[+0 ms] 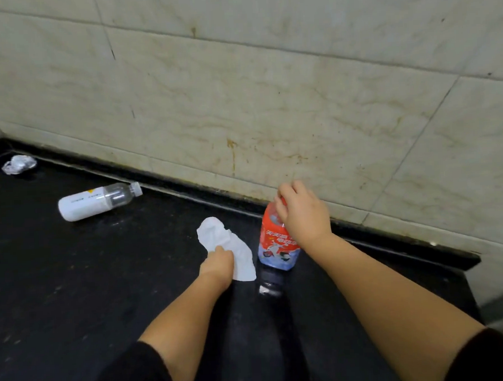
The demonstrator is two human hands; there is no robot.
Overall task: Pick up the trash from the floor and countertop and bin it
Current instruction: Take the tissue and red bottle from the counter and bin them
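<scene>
Two grabs going at once here. The left hand (217, 263) is pinching the crumpled white tissue (227, 244) in the middle of the frame, down on the black bench (74, 287), and the right hand (302, 214) is wrapped around the top of the upright red-label bottle (278, 244) just right of it. I'd ball the tissue fully into the palm so no corner trails, and grip the bottle by the neck, since it looks light and easy to tip. Lift both straight up, clear of the tiled wall (269, 102). Still to collect: the white bottle (96, 201) lying on its side at left, and a foil wad (18, 164) far upper left.
</scene>
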